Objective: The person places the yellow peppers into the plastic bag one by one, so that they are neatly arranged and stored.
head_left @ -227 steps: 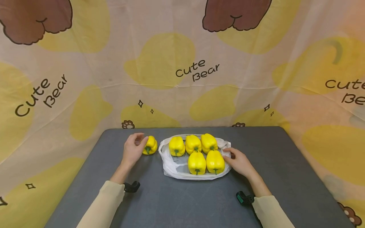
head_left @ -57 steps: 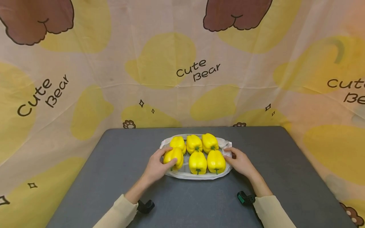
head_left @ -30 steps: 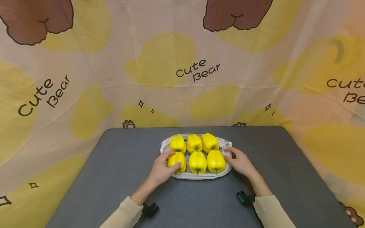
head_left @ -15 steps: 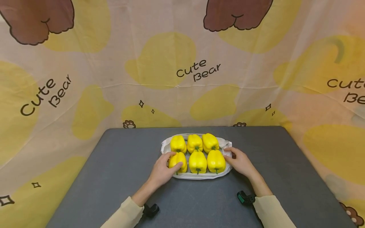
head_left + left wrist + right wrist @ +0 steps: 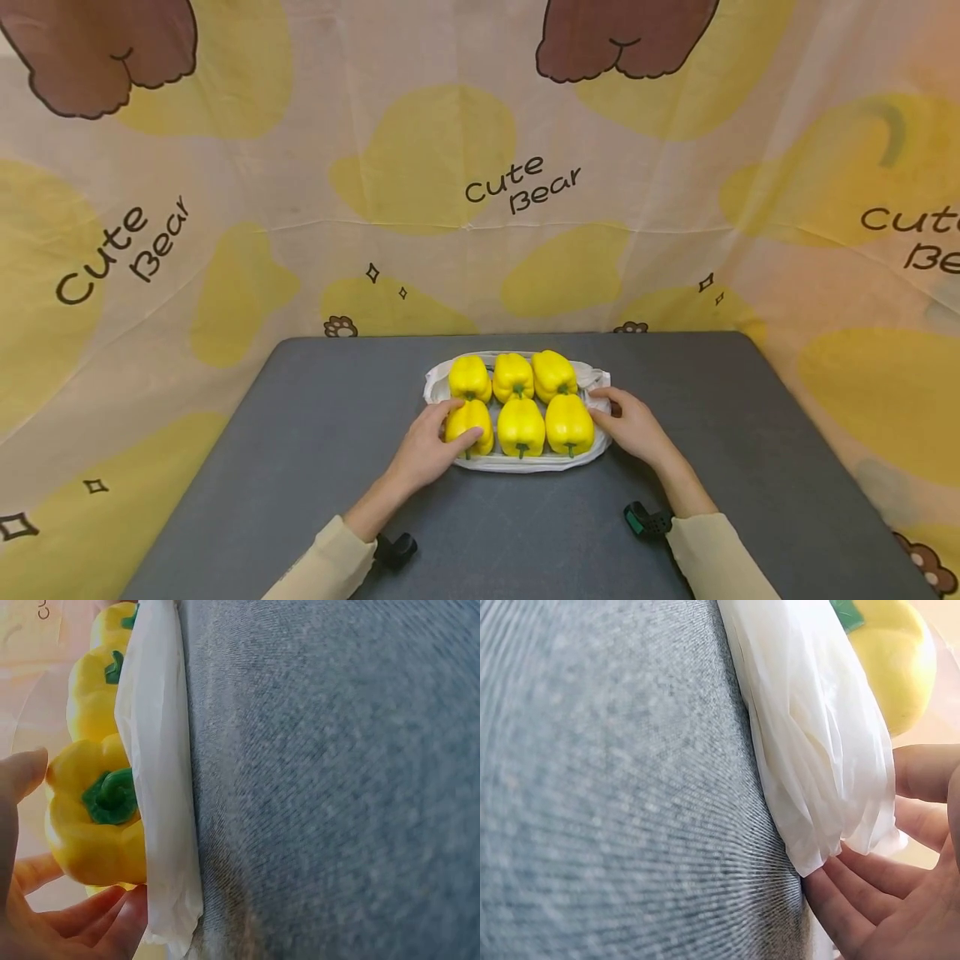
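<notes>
Several yellow bell peppers with green stems sit in two rows of three inside a white plastic bag, whose sides are rolled down low. My left hand holds the front-left bell pepper between thumb and fingers; in the left wrist view this pepper's green stem faces the camera. At the bag's right end, my right hand grips the crumpled edge, with fingers against the white plastic in the right wrist view. Beside it is the front-right bell pepper.
The bag lies on a dark grey table, nearer its far edge. Behind the table hangs a printed cloth with yellow patches. A black wrist device is on the right forearm, and another on the left.
My left hand has carried the bell pepper from left of the bag into its front-left spot, then nudged it slightly right. My right hand has stayed at the bag's right edge.
</notes>
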A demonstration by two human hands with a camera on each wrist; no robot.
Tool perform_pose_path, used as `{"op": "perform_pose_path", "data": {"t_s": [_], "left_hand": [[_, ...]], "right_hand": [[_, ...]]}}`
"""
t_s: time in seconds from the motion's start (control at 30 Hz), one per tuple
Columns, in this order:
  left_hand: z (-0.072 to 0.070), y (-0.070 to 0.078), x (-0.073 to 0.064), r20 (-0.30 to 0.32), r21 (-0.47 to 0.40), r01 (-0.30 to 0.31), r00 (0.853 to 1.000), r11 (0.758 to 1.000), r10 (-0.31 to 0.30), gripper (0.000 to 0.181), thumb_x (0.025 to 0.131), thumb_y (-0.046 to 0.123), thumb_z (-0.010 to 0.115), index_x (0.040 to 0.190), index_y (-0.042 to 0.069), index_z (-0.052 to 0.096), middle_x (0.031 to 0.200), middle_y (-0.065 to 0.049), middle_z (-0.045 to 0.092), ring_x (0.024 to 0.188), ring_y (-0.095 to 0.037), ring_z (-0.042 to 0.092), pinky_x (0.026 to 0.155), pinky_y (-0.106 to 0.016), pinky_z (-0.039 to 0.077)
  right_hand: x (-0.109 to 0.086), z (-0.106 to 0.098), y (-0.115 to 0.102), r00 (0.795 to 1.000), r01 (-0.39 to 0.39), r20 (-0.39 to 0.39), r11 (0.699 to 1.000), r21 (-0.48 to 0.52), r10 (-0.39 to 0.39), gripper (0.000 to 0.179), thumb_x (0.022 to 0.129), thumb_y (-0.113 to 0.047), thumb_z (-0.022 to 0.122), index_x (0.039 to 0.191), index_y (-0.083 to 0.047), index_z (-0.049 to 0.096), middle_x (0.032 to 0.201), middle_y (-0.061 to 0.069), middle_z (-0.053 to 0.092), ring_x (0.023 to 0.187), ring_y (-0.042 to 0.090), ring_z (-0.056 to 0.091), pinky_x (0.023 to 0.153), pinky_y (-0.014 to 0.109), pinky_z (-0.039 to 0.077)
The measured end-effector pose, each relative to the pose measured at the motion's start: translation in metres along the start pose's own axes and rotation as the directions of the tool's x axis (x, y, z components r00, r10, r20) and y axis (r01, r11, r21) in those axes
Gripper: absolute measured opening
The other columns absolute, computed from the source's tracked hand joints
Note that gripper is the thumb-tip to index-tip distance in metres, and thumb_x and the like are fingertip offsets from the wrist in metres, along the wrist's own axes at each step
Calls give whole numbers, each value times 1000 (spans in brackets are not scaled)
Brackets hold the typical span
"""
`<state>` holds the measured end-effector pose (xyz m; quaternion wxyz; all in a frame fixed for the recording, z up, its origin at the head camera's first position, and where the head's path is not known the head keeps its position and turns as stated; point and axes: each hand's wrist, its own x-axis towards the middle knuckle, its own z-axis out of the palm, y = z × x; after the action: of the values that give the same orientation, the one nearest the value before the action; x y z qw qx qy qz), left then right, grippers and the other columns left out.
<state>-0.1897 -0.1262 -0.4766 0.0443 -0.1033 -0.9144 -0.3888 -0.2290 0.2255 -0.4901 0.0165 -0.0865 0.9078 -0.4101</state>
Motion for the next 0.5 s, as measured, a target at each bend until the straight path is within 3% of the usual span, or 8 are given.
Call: {"op": "perform_pose_path", "data": {"t_s": [0.27, 0.5], "left_hand": [[-10, 0, -1, -40, 13, -74, 996, 997, 74, 50, 96, 40, 70, 133, 7, 64, 124, -11, 62, 101, -26, 64, 86, -45, 57], [-22, -3, -2, -121, 126, -168, 975, 978, 184, 38, 97, 29, 69, 125, 4, 68, 114, -13, 66, 95, -28, 62, 79, -43, 54]], "right_hand": [[0, -4, 0, 999, 33, 4, 999, -16, -33, 44, 99, -28, 66, 135, -3, 61, 134, 21, 60, 113, 36, 58, 98, 56, 50], [-4, -9, -4, 999, 42, 7, 998, -36, -42, 45, 100, -28, 65, 136, -2, 60, 135, 23, 58, 118, 41, 59, 100, 58, 49]]}}
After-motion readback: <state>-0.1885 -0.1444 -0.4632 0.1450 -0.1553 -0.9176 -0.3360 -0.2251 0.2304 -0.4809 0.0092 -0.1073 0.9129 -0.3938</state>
